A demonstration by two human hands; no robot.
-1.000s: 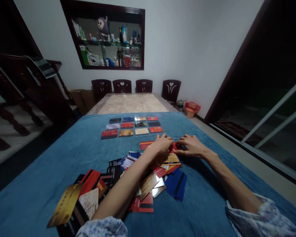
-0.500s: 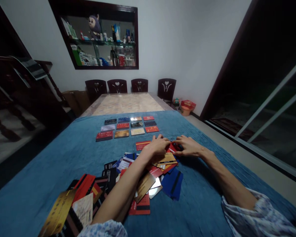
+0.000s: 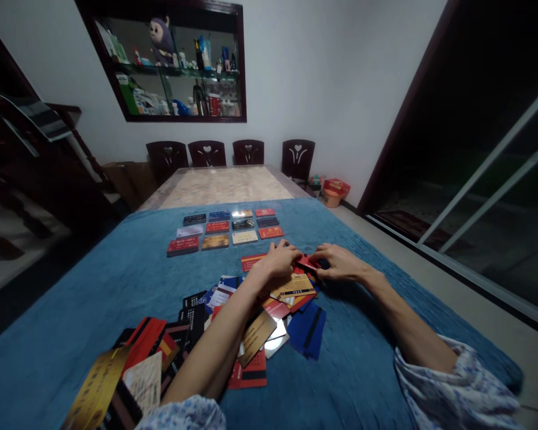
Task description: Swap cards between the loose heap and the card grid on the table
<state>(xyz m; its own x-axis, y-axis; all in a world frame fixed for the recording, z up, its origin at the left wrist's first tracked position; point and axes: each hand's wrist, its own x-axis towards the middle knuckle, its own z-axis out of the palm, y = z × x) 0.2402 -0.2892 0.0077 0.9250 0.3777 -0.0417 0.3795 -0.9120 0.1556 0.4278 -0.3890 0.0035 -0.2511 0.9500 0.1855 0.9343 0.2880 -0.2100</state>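
Between both hands, at the far right edge of the loose pile, is a red card (image 3: 308, 263). My left hand (image 3: 280, 261) has its fingers closed on the red card's left end. My right hand (image 3: 338, 261) pinches its right end with thumb and fingers. Just below my left hand lies a gold card (image 3: 295, 286) on top of the pile. A dark blue card (image 3: 308, 329) and a tan-gold card (image 3: 257, 338) lie nearer to me. Left of my left wrist sits another red card (image 3: 251, 263). My left forearm hides part of the pile.
Beyond the hands, small card stacks stand in rows, among them a red stack (image 3: 183, 245) and a gold one (image 3: 215, 241). More loose cards (image 3: 146, 340) spread at the lower left. A blue cloth (image 3: 116, 257) covers the near table. Several dark chairs (image 3: 207, 153) stand at the far end.
The red card between my hands has come up slightly and shows more of its face. My fingers have closed in on it. The whole view has shifted a little.
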